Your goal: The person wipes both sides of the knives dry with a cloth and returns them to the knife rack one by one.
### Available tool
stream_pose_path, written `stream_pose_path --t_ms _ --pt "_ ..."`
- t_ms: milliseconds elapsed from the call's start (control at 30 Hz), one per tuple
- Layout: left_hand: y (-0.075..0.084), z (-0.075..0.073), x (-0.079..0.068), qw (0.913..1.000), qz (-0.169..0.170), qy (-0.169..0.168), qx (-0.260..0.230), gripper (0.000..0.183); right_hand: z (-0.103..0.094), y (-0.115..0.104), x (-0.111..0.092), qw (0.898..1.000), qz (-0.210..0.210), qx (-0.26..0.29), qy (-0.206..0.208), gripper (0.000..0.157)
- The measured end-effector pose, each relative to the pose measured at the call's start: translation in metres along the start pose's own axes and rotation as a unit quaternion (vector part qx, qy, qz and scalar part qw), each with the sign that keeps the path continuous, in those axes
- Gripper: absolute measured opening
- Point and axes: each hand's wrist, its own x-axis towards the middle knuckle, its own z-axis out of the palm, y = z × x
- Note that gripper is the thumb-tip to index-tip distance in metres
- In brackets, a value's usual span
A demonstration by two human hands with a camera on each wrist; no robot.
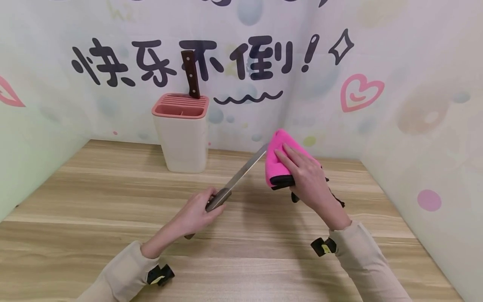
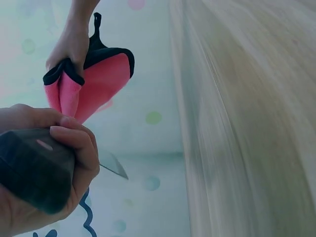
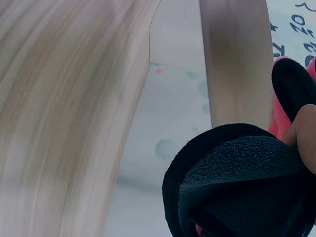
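Note:
My left hand (image 1: 196,214) grips a long knife (image 1: 245,170) by its dark handle, with the blade slanting up and away to the right. In the left wrist view, the fingers wrap the handle (image 2: 37,168) and the blade's pointed end (image 2: 116,165) shows beyond them. My right hand (image 1: 311,178) holds a folded bright pink cloth (image 1: 279,161) with black edging near the far end of the blade. The cloth's dark grey side (image 3: 242,168) faces the right wrist view, beside the broad blade (image 3: 234,64). Whether cloth and blade touch is hidden.
A white knife block (image 1: 183,142) with a pink slotted top stands at the back left of the wooden table (image 1: 113,201). Another knife (image 1: 191,75) stands in it, brown handle up. A printed wall covering (image 1: 241,117) rises directly behind the table.

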Motion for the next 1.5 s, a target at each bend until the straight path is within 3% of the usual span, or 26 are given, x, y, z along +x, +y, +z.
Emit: stream_pose_path --t_ms 167,267,533,700,933,1200,1400,1500 --pt "0.001 0.001 0.001 0.9993 0.009 -0.017 -0.032 0.013 0.001 -0.011 0.002 0.999 -0.037 -0.013 0.002 0.074" --pt "0.001 0.002 0.002 0.9961 0.007 -0.037 -0.079 0.019 0.003 -0.019 0.003 0.996 -0.081 -0.028 -0.002 0.072" --pt "0.0 0.003 0.005 0.9756 -0.029 -0.075 -0.204 0.025 0.009 -0.04 0.005 0.978 -0.199 -0.068 -0.001 0.041" --pt "-0.001 0.002 0.006 0.9627 -0.045 -0.091 -0.251 0.026 0.007 -0.047 0.005 0.965 -0.243 -0.098 -0.032 0.039" --pt "-0.004 0.002 0.008 0.956 -0.046 -0.116 -0.265 0.025 0.003 -0.052 0.006 0.952 -0.256 -0.149 -0.079 0.042" --pt "-0.005 0.002 0.009 0.9513 -0.059 -0.127 -0.274 0.023 0.002 -0.052 0.005 0.949 -0.252 -0.16 -0.105 0.047" --pt "-0.005 0.005 0.009 0.9402 -0.09 -0.138 -0.298 0.027 0.002 -0.052 0.007 0.947 -0.25 -0.166 -0.114 0.047" --pt "-0.004 0.005 0.009 0.9431 -0.094 -0.135 -0.289 0.027 0.003 -0.052 0.008 0.948 -0.249 -0.164 -0.11 0.048"
